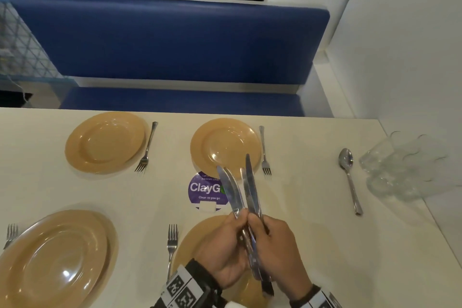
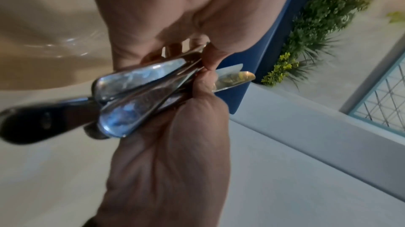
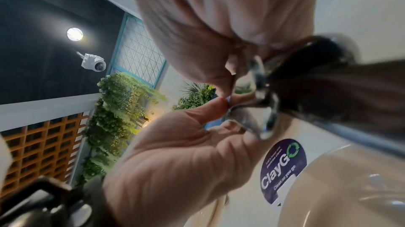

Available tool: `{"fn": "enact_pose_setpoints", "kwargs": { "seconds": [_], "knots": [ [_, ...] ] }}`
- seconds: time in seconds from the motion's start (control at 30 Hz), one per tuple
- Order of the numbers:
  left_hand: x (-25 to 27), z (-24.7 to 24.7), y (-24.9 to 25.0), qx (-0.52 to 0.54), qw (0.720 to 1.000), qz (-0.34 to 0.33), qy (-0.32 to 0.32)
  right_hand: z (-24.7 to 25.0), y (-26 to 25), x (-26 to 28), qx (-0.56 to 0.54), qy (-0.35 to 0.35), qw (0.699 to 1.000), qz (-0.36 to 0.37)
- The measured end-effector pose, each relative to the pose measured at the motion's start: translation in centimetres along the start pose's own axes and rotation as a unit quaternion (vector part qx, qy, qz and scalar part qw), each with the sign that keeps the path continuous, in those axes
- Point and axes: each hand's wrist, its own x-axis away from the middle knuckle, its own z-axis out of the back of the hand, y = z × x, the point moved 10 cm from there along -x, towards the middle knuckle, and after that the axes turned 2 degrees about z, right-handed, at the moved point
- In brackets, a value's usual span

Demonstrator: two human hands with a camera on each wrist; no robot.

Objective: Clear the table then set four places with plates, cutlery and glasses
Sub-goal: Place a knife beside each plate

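Over the near right plate (image 1: 197, 240), both hands hold a bundle of several steel knives (image 1: 251, 182), blades fanned up and away from me. My right hand (image 1: 257, 225) grips most of the handles. My left hand (image 1: 238, 217) pinches one knife (image 1: 230, 187) that leans left out of the fan. The butt ends of the handles (image 2: 136, 83) fill the left wrist view, and one blurred handle (image 3: 317, 81) crosses the right wrist view. Plates sit at far left (image 1: 105, 142), far right (image 1: 225, 145) and near left (image 1: 55, 257). Forks lie by them (image 1: 147, 147) (image 1: 264, 152) (image 1: 172, 245) (image 1: 10, 234).
A spoon (image 1: 350, 177) lies on the white table (image 1: 300, 157) to the right. Several clear glasses (image 1: 405, 165) are grouped at the right edge by the wall. A purple round sticker (image 1: 207, 190) marks the table's middle. A blue bench (image 1: 170, 40) runs along the far side.
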Motion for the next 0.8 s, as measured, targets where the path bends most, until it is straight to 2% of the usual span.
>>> {"fn": "enact_pose_setpoints", "kwargs": {
  "seconds": [0.1, 0.17, 0.3, 0.4, 0.53, 0.63, 0.73, 0.8],
  "knots": [
    [-0.5, -0.1, -0.7, -0.008, 1.000, -0.008, 0.012, 0.3, 0.6, 0.2, 0.002, -0.031, 0.999, -0.008],
    [-0.8, -0.3, -1.1, -0.008, 1.000, 0.000, 0.008, 0.8, 0.7, 0.3, 0.042, -0.036, 0.998, -0.007],
    [-0.6, -1.7, -1.6, 0.006, 0.998, 0.025, -0.050, 3.0, -0.9, 0.3, 0.088, -0.012, 0.996, 0.029],
    [-0.5, -2.1, -1.2, -0.015, 0.997, 0.030, -0.074, 4.4, -1.1, 0.4, 0.048, -0.004, 0.998, 0.028],
    [-1.4, 1.3, 1.2, -0.044, 0.999, -0.014, -0.013, 7.9, 1.8, 0.5, -0.036, 0.017, 0.999, -0.023],
    [-0.9, 3.8, 4.4, -0.067, 0.993, -0.089, 0.041, 9.4, 7.6, 0.8, 0.056, 0.021, 0.995, -0.084],
    [0.5, 5.8, 7.1, -0.093, 0.981, -0.145, 0.092, 7.0, 13.8, 2.4, 0.127, -0.028, 0.979, -0.155],
    [1.5, 6.8, 8.2, -0.084, 0.977, -0.164, 0.109, 5.3, 15.8, 3.2, 0.138, -0.044, 0.976, -0.164]
  ]
}}
